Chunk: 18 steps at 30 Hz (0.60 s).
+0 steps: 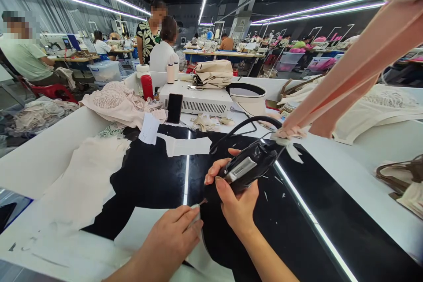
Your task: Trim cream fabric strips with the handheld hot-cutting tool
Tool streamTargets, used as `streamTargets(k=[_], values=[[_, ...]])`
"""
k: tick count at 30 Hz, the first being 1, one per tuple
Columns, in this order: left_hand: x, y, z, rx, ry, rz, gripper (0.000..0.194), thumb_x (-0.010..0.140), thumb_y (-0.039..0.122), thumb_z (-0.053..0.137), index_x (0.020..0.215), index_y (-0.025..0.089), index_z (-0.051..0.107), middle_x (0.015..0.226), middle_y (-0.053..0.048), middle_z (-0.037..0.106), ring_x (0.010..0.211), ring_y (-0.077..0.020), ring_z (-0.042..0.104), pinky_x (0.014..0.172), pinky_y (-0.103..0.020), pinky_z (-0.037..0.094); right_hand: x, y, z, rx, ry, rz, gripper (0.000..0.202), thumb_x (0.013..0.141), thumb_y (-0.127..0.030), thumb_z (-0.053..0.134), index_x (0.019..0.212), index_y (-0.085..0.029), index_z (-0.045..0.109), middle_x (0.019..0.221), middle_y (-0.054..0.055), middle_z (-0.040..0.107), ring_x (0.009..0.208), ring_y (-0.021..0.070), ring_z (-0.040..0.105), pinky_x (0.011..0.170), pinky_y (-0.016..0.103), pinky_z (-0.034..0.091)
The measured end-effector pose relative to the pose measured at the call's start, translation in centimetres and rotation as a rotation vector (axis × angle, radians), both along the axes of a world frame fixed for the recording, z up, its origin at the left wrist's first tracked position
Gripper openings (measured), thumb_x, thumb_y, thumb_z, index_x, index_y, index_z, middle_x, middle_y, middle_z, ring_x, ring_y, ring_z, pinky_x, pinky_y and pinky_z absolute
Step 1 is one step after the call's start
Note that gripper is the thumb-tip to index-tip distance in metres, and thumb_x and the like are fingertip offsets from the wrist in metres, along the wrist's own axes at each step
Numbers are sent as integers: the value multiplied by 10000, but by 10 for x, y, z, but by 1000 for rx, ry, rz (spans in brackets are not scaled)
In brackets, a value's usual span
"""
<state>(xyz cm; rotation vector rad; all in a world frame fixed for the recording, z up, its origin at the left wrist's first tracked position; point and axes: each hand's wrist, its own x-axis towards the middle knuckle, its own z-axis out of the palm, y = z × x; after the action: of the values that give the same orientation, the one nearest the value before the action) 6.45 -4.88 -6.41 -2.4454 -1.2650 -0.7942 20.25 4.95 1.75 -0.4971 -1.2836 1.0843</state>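
My right hand (239, 205) grips a black corded power tool (249, 168) with a silver plate on its side; its working end is hidden below my fingers. A strip of pink fabric (350, 70) is tied around its cord end and rises to the upper right. My left hand (173, 235) is closed in a pinch just to the left, around a small pale object with a brownish tip (204, 202); its kind is unclear. Beneath my left hand lies a white sheet (139, 224) on the black glossy board (152, 176).
On the left lies pale fabric (89, 176); a white cut piece (190, 146) and a paper note (149, 128) rest at the board's far edge. Behind stand a phone (175, 108), a red bottle (146, 87) and a white box (198, 99). Coworkers sit and stand beyond.
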Motion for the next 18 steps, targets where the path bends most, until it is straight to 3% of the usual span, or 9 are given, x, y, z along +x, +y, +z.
streamTargets(k=[12, 18], values=[[2, 3, 5, 40, -32, 6, 334, 1109, 171, 365, 1093, 122, 695, 1141, -62, 765, 1082, -164, 720, 918, -294, 598, -1, 0, 5, 5, 29, -44, 441, 862, -267, 737, 1240, -302, 514, 792, -53, 643, 593, 138, 628, 576, 308, 542], [1, 1, 0, 10, -25, 4, 267, 1096, 191, 431, 1141, 118, 683, 1174, -69, 755, 1109, -174, 708, 928, -309, 601, -2, -2, 3, -9, 22, -52, 433, 856, -235, 733, 1226, -291, 515, 793, -53, 647, 597, 132, 626, 579, 300, 545]])
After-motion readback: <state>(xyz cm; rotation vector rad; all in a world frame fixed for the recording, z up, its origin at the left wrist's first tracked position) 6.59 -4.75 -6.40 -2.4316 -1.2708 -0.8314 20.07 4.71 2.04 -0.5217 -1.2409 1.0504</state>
